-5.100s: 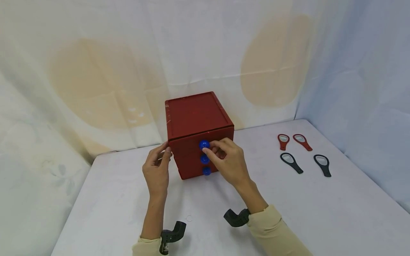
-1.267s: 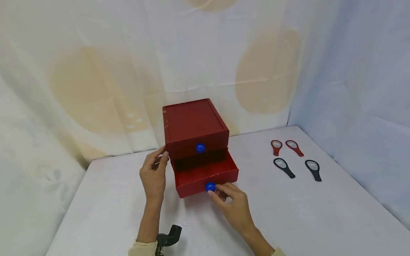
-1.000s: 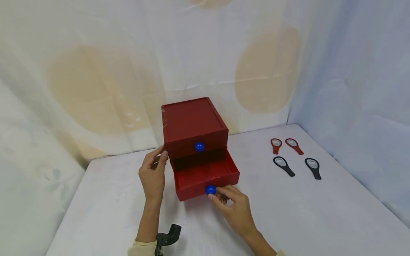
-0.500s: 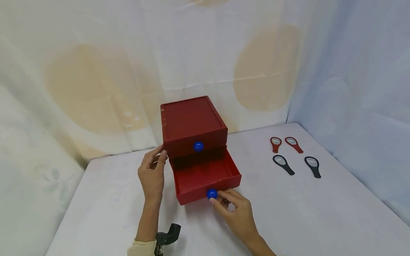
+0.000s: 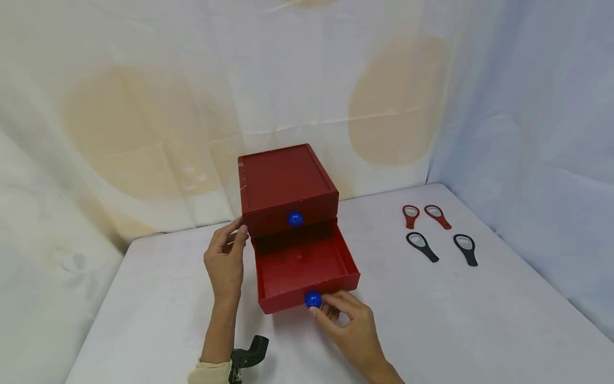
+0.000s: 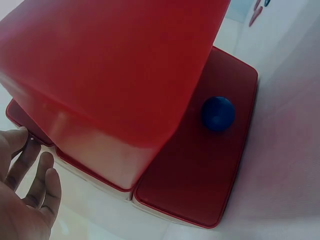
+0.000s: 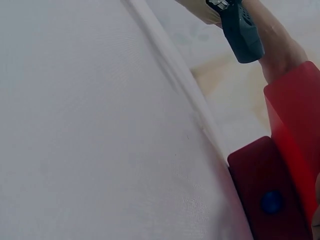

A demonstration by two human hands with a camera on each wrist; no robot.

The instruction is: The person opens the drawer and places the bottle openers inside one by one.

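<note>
White cloth drapes the walls behind, blotched with pale tan patches, and the same cloth covers the bench (image 5: 455,320), which runs smooth and flat to the near edge.

On it, near the back, stands a red box (image 5: 283,184) with hard, glossy walls, square corners and a shallow recessed top. Its upper drawer front is flush, with a round blue knob (image 5: 295,218) at the middle. Below it an open drawer (image 5: 302,266) juts well out toward the person, a shallow red tray with thin walls and a bare floor. A second blue ball knob (image 5: 313,300) sits at the middle of its front wall.

To the box's left, the left hand (image 5: 224,261) stands upright on its wrist, fingers loosely extended, the fingertips (image 5: 243,229) resting against the box's left front corner; its grip is relaxed and curls round nothing. The right hand (image 5: 347,328) reaches in low from the near edge, back upward, its grip closed in a pinch: thumb and fingertips (image 5: 314,312) meet on the lower blue ball knob.

Far right, well apart from the box, lie four flat bottle openers with oval heads, two red bottle openers (image 5: 424,214) behind two black bottle openers (image 5: 443,248).

A black mount (image 5: 247,357) sits at the left wrist beside a cream sleeve (image 5: 211,372).
</note>
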